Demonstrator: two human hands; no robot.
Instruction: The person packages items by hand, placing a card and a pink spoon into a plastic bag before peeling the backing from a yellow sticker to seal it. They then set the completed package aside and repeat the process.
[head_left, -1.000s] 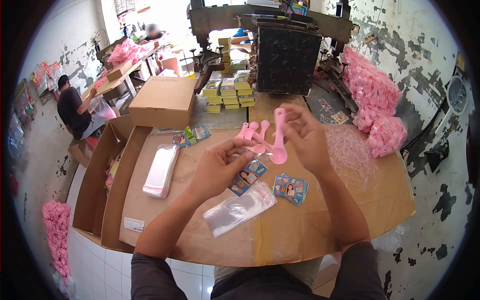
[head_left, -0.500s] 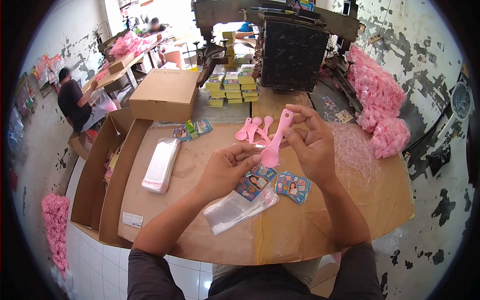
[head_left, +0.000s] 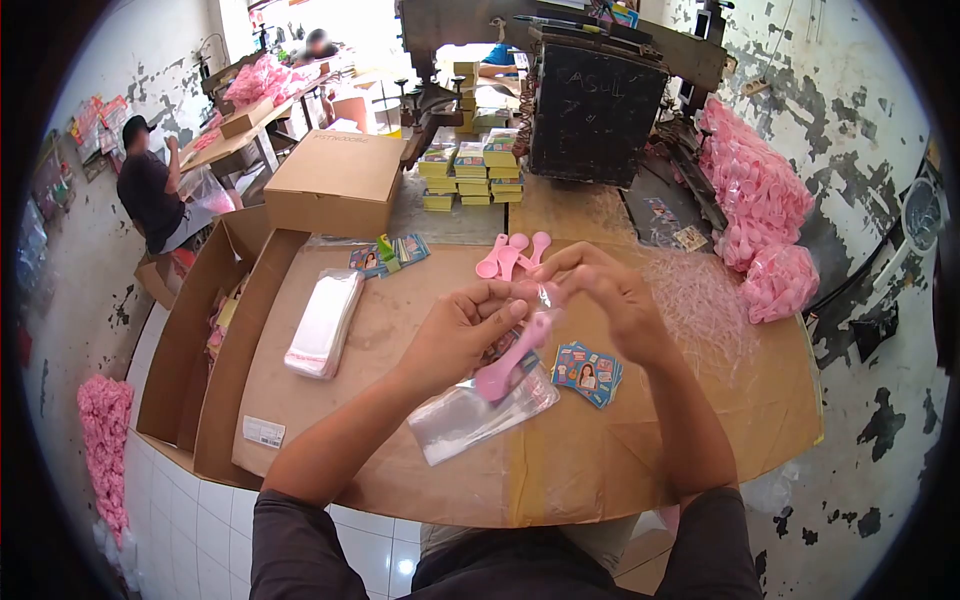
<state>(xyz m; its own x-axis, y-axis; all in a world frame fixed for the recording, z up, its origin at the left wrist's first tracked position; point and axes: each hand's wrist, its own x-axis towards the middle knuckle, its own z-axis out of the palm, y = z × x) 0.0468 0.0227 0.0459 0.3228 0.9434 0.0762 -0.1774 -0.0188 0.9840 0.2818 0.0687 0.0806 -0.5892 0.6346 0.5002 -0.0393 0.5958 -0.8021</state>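
Note:
My left hand (head_left: 462, 328) is closed in a pinch, apparently on the edge of a clear plastic bag (head_left: 545, 296) whose film glints between my hands. A pink measuring spoon (head_left: 515, 360) hangs below my fingers, bowl down to the left; it looks to be within the film. My right hand (head_left: 615, 305) is beside the film, its fingers bent and smeared by motion. Beneath lie flat clear bags (head_left: 470, 425) and a partly hidden blue printed card (head_left: 500, 343). A small stack of similar cards (head_left: 585, 375) lies to the right. More pink spoons (head_left: 510, 258) lie beyond my hands.
A pack of clear bags (head_left: 325, 322) lies left, near blue cards (head_left: 390, 256). An open carton (head_left: 225, 350) borders the left side; a closed box (head_left: 335, 185) and card stacks (head_left: 470, 175) stand behind. Pink bagged spoons (head_left: 755, 190) pile right. A person (head_left: 155, 190) sits far left.
The pink measuring spoon has left my right hand's grip and dropped lower, toward the flat bags. My right hand's fingers have come down and in toward my left hand, which stays nearly still.

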